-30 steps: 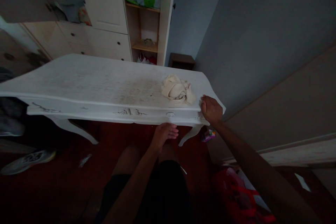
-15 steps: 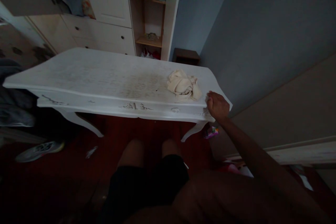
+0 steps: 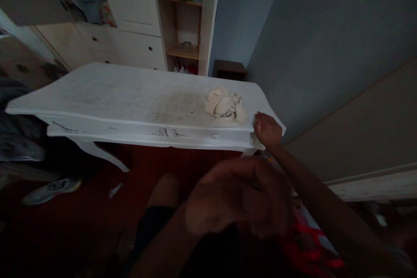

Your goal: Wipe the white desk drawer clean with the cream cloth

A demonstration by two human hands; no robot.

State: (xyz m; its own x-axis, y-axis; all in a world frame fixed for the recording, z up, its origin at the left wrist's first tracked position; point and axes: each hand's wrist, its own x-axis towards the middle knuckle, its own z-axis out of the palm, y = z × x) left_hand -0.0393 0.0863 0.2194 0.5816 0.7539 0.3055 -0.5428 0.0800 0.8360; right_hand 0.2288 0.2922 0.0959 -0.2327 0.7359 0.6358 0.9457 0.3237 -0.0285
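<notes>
Our right hand (image 3: 269, 130) rests with fingers curled on the front edge of the white tabletop (image 3: 127, 89), though we cannot tell whether it grips, and at its 10 o'clock a crumpled cream cloth (image 3: 224, 105) lies near it on the tabletop. Our left hand (image 3: 239, 197) hangs blurred before the tabletop, at the cloth's 6 o'clock, fingers bent, and we cannot tell if it holds anything. At the cloth's 9 o'clock we see a grey stain (image 3: 177, 103) on the tabletop.

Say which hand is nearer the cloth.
Right. The right hand is at the edge of the table, right of the cloth; the left hand is off the table, nearer the camera.
</notes>
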